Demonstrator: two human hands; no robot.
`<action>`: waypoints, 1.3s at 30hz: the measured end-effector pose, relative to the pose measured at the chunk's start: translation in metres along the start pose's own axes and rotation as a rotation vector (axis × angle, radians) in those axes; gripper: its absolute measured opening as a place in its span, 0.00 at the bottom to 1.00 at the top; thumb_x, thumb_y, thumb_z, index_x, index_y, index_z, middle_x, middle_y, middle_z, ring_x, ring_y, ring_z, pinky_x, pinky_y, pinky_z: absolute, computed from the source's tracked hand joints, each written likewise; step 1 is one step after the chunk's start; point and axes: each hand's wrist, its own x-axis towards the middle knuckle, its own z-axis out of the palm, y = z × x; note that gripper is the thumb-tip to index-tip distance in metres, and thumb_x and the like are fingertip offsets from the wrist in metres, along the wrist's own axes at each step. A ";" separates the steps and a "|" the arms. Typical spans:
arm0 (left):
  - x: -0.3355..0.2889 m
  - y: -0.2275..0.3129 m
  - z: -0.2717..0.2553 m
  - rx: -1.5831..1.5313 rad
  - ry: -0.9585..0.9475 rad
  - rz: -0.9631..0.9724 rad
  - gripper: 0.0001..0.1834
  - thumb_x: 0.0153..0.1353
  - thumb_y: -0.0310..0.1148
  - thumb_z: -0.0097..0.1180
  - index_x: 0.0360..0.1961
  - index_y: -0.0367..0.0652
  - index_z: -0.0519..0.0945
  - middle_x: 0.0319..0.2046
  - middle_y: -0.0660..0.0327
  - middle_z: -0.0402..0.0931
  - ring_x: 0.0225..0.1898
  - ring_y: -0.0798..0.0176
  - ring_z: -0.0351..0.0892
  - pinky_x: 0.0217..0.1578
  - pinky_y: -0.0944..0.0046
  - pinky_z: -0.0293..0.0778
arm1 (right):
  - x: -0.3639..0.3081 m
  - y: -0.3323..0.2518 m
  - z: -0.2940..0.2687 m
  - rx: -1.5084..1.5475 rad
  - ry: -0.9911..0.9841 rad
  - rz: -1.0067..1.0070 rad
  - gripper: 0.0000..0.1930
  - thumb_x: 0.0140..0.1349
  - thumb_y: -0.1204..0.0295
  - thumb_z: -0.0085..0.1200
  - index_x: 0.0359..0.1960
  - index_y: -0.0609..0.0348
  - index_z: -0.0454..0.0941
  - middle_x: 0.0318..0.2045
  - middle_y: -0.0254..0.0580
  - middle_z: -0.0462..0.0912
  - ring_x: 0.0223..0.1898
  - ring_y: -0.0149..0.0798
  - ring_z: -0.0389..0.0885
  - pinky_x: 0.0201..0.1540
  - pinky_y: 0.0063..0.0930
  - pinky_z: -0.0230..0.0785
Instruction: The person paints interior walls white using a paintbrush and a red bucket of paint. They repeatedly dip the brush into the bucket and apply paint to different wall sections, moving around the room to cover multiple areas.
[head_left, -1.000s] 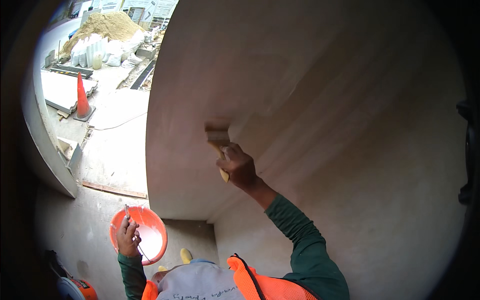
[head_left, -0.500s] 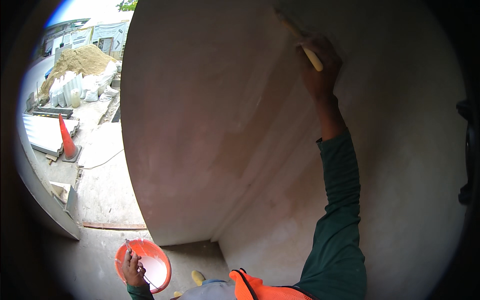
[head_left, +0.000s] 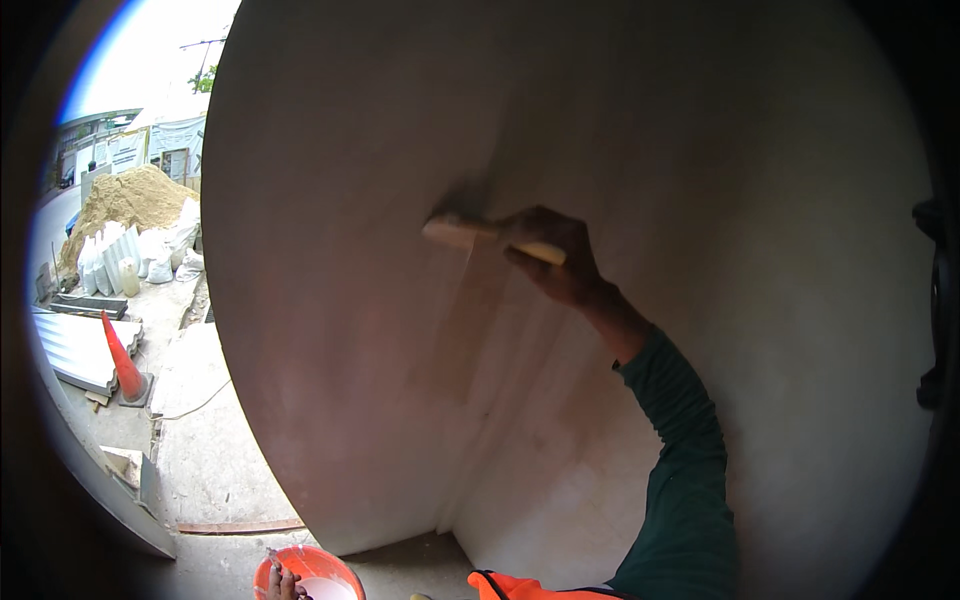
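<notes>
A paintbrush [head_left: 453, 231] with a pale wooden handle is gripped in my right hand [head_left: 555, 250], its bristle end turned left and at the wall [head_left: 330, 300]. The wall has darker, damp-looking patches. At the bottom edge, my left hand [head_left: 285, 584] is closed at the rim of an orange bucket [head_left: 335, 562], on what looks like its wire handle. White liquid [head_left: 328, 590] fills part of the bucket. Most of my left hand is cut off by the picture's edge.
A wall corner runs down beside my right arm. Through the opening at left are an orange traffic cone [head_left: 122, 362], corrugated sheets [head_left: 75, 345], white sacks [head_left: 158, 255] and a sand pile [head_left: 135, 198]. A reddish strip [head_left: 240, 526] crosses the floor at the opening.
My right hand has come down and left along the wall with the paintbrush. The view has tilted up, so my left hand and the bucket now sit lower in the picture.
</notes>
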 end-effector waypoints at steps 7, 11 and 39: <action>-0.006 0.032 0.010 -0.484 0.022 -0.457 0.32 0.54 0.38 0.59 0.62 0.40 0.77 0.52 0.48 0.82 0.57 0.38 0.76 0.58 0.44 0.74 | 0.208 0.088 -0.125 -0.286 0.460 -0.192 0.04 0.60 0.78 0.67 0.37 0.58 0.86 0.36 0.36 0.89 0.38 0.33 0.87 0.42 0.28 0.79; 0.000 0.032 0.011 -0.535 0.002 -0.278 0.36 0.47 0.27 0.62 0.63 0.41 0.76 0.55 0.49 0.79 0.54 0.44 0.79 0.54 0.48 0.78 | 0.150 0.028 -0.057 -0.306 0.327 -0.327 0.06 0.56 0.81 0.65 0.34 0.56 0.84 0.35 0.39 0.87 0.38 0.42 0.86 0.40 0.34 0.80; -0.073 0.121 -0.061 -0.528 0.432 -0.908 0.29 0.65 0.58 0.58 0.41 0.38 0.75 0.31 0.54 0.76 0.37 0.55 0.79 0.42 0.54 0.71 | -0.095 -0.388 0.256 1.141 -0.259 -0.169 0.02 0.60 0.82 0.65 0.33 0.64 0.86 0.34 0.45 0.87 0.36 0.41 0.85 0.39 0.33 0.80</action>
